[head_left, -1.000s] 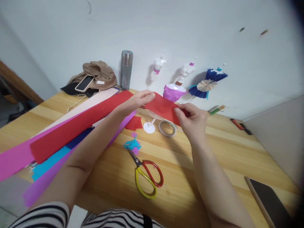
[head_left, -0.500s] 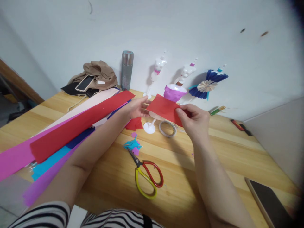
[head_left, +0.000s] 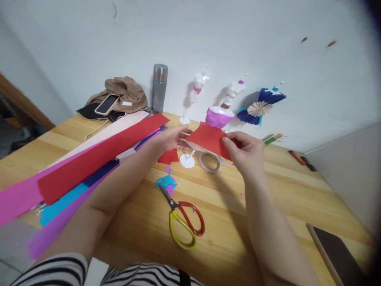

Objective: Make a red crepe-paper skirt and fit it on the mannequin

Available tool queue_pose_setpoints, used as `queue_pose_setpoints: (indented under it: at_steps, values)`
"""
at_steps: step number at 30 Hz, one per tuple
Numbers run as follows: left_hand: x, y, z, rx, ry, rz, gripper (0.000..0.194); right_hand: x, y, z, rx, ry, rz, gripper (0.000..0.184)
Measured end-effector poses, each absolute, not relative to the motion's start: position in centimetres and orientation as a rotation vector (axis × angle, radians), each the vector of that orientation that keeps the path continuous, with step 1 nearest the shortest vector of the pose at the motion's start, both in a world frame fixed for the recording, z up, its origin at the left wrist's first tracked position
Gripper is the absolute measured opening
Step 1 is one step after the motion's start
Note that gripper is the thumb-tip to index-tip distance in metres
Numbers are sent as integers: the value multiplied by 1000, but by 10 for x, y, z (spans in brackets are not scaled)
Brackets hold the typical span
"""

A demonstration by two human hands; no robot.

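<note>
Red paper (head_left: 207, 139) over the wooden table (head_left: 226, 222): our right hand (head_left: 247, 153) pinches one edge; our left hand (head_left: 175, 138), half-open, nears another.

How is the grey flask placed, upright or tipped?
Upright. The grey flask has its silver cap on top, its base at the table.

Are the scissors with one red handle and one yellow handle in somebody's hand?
No, the scissors with red and yellow handles lie on the light wooden table, with neither hand touching them.
</note>
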State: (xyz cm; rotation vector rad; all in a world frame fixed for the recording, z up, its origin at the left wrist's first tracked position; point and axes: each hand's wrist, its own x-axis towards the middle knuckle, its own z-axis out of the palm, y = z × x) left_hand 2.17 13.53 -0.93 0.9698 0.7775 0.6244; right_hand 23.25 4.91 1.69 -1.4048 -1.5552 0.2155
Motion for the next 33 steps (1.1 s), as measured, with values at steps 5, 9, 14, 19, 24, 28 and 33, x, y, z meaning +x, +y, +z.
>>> queue_pose_setpoints:
  at_steps: [5, 9, 14, 19, 24, 28, 33]
  values:
    - [18, 134, 2, 1111, 946, 780, 27, 233, 48, 18, -1440, -1598, 171, 16]
    - [9, 133, 24, 1173, 984, 894, 17, 235, 39, 29, -1411, -1700, 239, 19]
    - [-21, 115, 66, 1319, 921, 1136, 16, 228, 21, 40, -1317, -2163, 608, 29]
    - [-51, 71, 116, 1600, 680, 1277, 26, 199, 17, 19, -1133, -2531, 762, 28]
    - [-67, 59, 145, 1819, 987, 1031, 33, 173, 6, 4, -959, -2603, 869, 25]
    - [-78, 78, 112, 2021, 1058, 487, 19, 153, -7, 7, -797, -2674, 875, 22]
    - [-90, 83, 29, 2293, 1496, -122, 23, 123, -12, 14, -826, -2931, 626, 20]
